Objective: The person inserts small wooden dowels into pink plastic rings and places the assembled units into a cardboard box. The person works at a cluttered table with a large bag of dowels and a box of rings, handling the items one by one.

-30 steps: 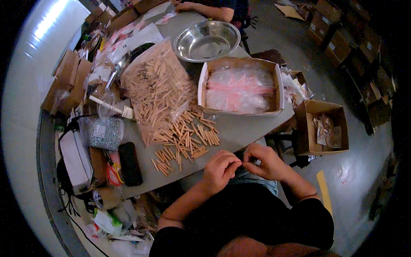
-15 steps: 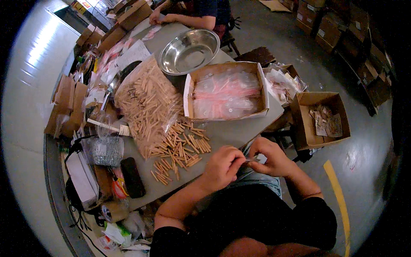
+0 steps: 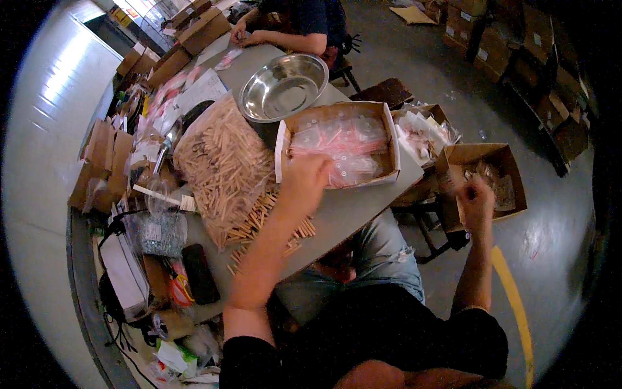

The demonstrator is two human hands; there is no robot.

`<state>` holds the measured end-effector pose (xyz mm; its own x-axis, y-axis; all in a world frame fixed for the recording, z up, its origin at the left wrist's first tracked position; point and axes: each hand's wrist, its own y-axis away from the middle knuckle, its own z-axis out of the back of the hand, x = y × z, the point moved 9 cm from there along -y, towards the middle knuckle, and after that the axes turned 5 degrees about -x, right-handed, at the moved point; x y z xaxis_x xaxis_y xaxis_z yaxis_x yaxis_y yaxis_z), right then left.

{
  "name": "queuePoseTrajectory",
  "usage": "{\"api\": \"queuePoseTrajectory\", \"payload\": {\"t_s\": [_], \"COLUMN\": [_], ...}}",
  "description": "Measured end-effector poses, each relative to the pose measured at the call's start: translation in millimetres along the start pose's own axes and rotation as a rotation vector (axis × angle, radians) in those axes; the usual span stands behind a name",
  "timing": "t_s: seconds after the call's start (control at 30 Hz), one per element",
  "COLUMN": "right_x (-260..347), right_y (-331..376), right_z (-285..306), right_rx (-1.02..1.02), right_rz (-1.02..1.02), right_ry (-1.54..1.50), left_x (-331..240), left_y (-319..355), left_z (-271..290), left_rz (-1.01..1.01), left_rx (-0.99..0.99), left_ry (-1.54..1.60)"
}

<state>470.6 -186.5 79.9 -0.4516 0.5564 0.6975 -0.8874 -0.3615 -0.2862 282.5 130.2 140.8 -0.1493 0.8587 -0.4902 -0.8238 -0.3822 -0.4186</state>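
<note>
A: ok so where's the left hand (image 3: 304,185) at?

B: Over the near left part of a white-edged cardboard box (image 3: 395,159) on the counter (image 3: 350,214). That box is loaded with clear plastic bags (image 3: 356,129) with pink bands, and the fingertips overlap them. Touching or just above, can't tell. It's pretty blurry, so no idea if those fingers are spread or pinching a bag.

A: And the right hand (image 3: 477,201)?

B: Way off to the other side, above the near part of a brown open box (image 3: 512,165) that has small packets (image 3: 502,191) in it. Fingers look curled in, with a dark gap by the thumb. Can't tell if they're pinching anything tbh.

A: What's around the left forearm?

B: Loose wooden dowels (image 3: 243,227), partly hidden behind it, spread at the mouth of a big plastic bag of dowels (image 3: 223,155). There's a shiny metal basin (image 3: 285,94) just beyond the white-edged box, and a black case (image 3: 200,273) near the counter's left edge. Someone's hands (image 3: 243,35) are at the far end too.
</note>
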Motion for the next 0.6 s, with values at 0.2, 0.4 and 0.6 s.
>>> {"api": "queuePoseTrajectory", "payload": {"t_s": [0.2, 0.4, 0.6], "right_x": [-17, 50, 143], "right_y": [0, 35, 83], "right_z": [31, -50, -133], "right_rx": [-0.289, 0.041, 0.473], "right_rz": [0.092, 0.363, 0.589], "right_ry": [0.157, -0.087, -0.221], "left_x": [29, 56, 53], "left_y": [-55, -75, -66], "left_z": [-28, -58, -32], "left_rz": [-0.3, -0.13, -0.181], "left_rx": [-0.024, 0.126, -0.069], "left_ry": [-0.292, -0.376, -0.094]}}
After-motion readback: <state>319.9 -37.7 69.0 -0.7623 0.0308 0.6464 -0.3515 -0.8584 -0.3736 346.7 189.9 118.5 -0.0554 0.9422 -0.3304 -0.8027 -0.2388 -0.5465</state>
